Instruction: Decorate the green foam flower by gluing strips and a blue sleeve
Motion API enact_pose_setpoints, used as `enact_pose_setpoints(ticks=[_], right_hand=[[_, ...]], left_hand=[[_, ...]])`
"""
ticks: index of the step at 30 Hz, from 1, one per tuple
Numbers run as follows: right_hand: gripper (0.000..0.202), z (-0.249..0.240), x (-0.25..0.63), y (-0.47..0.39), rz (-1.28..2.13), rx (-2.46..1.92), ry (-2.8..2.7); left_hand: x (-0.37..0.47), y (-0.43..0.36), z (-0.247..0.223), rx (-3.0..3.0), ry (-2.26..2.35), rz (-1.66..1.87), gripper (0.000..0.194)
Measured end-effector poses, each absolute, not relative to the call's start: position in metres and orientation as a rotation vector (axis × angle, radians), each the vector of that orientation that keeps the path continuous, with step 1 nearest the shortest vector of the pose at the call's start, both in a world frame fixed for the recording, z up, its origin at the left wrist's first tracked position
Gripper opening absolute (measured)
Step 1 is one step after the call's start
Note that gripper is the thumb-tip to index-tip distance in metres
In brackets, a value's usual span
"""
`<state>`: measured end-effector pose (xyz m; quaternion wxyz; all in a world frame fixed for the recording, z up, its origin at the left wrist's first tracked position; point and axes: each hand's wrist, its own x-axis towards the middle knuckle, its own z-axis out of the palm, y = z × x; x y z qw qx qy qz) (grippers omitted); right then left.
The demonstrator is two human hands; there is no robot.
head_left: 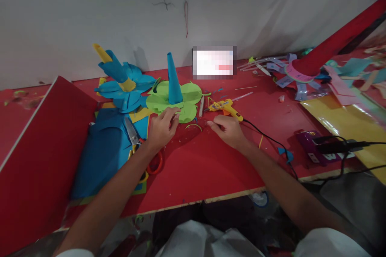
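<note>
Left hand [163, 128] pinches the rim of the green paper petal disc [187, 104] at frame centre.
Right hand [228, 129], fingers curled together, holds nothing visible below the yellow glue gun [226, 107]; gluing step likely, reach for gun next.

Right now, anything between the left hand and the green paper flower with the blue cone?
Nothing visible. The left hand is already at the near edge of the green paper flower, fingers on or just above it. The blue cone stands behind the contact point.

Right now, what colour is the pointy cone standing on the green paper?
The cone is blue, standing on the green paper near the left hand; the head view shows it best.
</note>
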<state>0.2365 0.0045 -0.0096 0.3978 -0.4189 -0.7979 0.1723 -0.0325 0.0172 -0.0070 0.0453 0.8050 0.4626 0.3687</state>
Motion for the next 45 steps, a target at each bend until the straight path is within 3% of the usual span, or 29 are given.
enact_pose_setpoints(ticks=[5,11,14,19,35,45], right_hand=[[0.047,-0.012,0.237,0.005,0.428,-1.049,-2.022],[0.05,-0.015,0.239,0.008,0.434,-1.077,-2.019],[0.047,-0.014,0.24,0.007,0.438,-1.084,-2.03],[0.044,-0.015,0.239,0.005,0.449,-1.102,-2.081],[0.043,-0.019,0.239,0.005,0.348,-1.095,-2.158],[0.044,-0.02,0.238,0.003,0.272,-1.035,-2.181]], left_hand=[[-0.032,0.019,-0.007,2.48,1.474,1.118,0.021],[-0.044,0.033,-0.01,2.494,1.853,1.098,0.023],[-0.05,0.037,-0.012,2.482,1.967,0.88,0.032],[-0.05,0.036,-0.01,2.404,2.023,0.572,0.029],[-0.049,0.038,-0.015,2.422,2.017,0.585,0.026],[-0.043,0.034,-0.009,2.44,2.014,0.493,0.034]])
